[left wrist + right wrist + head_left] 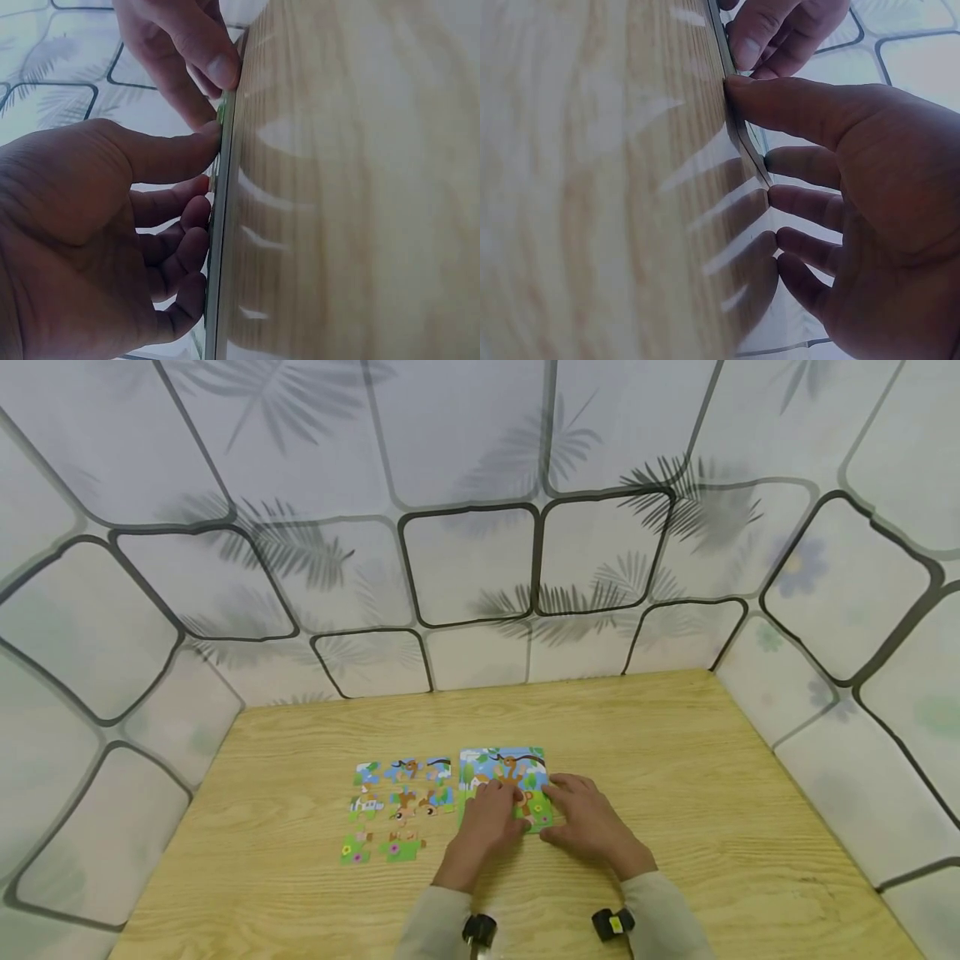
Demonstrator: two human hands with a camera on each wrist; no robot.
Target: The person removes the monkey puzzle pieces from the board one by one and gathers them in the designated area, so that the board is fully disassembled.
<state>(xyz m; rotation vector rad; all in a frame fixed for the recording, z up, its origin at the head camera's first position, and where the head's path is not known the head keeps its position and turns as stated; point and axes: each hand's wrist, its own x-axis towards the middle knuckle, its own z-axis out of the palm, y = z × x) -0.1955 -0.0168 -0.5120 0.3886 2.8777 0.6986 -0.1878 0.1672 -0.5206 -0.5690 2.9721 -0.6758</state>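
A square puzzle board [491, 762] lies flat, printed with a brown animal, a branch and green ground. My left hand [489, 820] is over its lower left part, with bent fingertips touching the surface and the thumb near the lower edge. Beside the right edge, my right hand [592, 822] touches the board with thumb and forefinger near the lower right corner. Its other fingers [802, 244] rest at the tabletop. Seen edge-on in the left wrist view, the board [217, 277] is thin. My left hand covers part of the picture.
Left of the board, several loose jigsaw pieces [403, 850] are spread in rough rows on the wooden table [300, 902]. A patterned cloth wall [480, 568] rises behind the table and along both sides. Each wrist wears a black strap-on device [480, 930].
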